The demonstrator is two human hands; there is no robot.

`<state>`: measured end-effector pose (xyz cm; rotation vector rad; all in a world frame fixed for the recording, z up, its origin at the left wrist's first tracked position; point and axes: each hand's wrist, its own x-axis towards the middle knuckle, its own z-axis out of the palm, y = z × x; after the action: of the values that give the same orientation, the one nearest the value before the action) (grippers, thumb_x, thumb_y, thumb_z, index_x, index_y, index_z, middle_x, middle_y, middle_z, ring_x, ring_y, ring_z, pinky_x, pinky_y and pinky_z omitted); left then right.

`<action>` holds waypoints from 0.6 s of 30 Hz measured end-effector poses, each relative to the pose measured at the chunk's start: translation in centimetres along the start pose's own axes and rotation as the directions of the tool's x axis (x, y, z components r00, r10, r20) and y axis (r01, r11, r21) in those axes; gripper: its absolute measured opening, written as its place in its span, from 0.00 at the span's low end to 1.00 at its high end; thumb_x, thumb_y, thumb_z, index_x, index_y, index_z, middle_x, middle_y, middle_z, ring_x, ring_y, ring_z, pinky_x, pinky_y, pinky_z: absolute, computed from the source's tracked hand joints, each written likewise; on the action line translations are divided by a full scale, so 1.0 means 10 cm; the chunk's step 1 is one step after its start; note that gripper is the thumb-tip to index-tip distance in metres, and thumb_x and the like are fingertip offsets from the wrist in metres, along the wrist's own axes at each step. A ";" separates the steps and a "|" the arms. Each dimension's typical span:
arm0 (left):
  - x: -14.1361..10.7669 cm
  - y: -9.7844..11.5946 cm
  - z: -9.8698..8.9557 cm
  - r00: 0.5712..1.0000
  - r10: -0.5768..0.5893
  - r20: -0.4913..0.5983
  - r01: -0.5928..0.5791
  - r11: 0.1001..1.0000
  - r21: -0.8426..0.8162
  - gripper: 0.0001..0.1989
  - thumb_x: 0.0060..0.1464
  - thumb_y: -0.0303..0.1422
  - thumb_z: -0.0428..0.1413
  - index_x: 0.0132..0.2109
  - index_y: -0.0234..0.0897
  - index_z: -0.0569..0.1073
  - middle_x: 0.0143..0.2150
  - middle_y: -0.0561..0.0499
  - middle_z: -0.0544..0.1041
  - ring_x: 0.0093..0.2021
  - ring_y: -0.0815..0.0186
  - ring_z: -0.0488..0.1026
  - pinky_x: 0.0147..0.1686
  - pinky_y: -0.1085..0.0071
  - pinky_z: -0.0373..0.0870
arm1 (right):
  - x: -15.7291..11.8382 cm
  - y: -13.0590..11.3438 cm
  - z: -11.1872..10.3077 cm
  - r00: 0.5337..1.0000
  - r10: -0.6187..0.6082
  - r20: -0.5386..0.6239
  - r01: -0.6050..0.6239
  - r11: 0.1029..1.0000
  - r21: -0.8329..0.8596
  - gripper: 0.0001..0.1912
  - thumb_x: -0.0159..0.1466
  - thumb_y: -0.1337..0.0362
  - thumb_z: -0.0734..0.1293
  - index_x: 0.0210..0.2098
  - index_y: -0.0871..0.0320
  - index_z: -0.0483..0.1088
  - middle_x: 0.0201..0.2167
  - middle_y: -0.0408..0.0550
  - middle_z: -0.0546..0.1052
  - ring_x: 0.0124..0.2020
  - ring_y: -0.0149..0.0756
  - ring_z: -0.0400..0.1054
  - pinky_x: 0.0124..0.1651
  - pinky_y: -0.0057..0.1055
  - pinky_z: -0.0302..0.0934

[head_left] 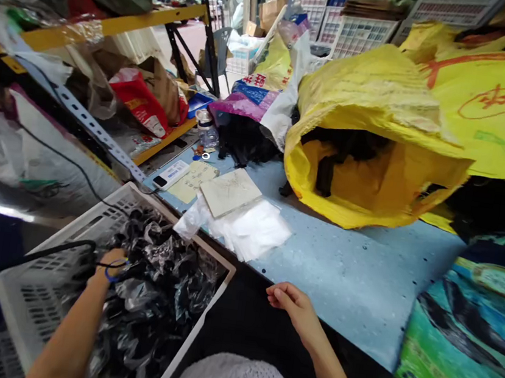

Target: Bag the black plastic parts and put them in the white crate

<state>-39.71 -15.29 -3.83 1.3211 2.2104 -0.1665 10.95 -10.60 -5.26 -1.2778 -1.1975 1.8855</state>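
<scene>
My left hand, with a blue band at the wrist, reaches into a white plastic crate. Its fingers are hidden among many small clear bags with black contents. Over the front edge of the blue table my right hand hovers with its fingers curled together, and nothing shows in it. To that hand's upper left lies a fanned stack of clear plastic bags. A pale square board rests partly on the stack.
A yellow sack gapes at the back of the table, dark pieces inside. Beside it lies a purple-and-white sack spilling black pieces. A green-blue sack stands at right. Shelving rises at left; a cable crosses the crate.
</scene>
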 end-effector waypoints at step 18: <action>0.87 5.27 0.36 0.777 0.555 -0.298 -0.386 0.046 -0.921 0.32 0.45 0.41 0.66 0.56 0.35 0.70 0.56 0.37 0.71 0.59 0.52 0.67 0.62 0.51 0.57 | 2.22 -1.61 -1.36 0.779 -0.417 -0.467 0.154 0.851 -0.502 0.24 0.64 0.47 0.59 0.42 0.63 0.69 0.43 0.63 0.76 0.50 0.52 0.68 0.49 0.40 0.61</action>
<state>3.01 16.92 -2.35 1.0544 1.0543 1.2004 14.30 19.71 -2.13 -1.6162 -1.4204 0.9166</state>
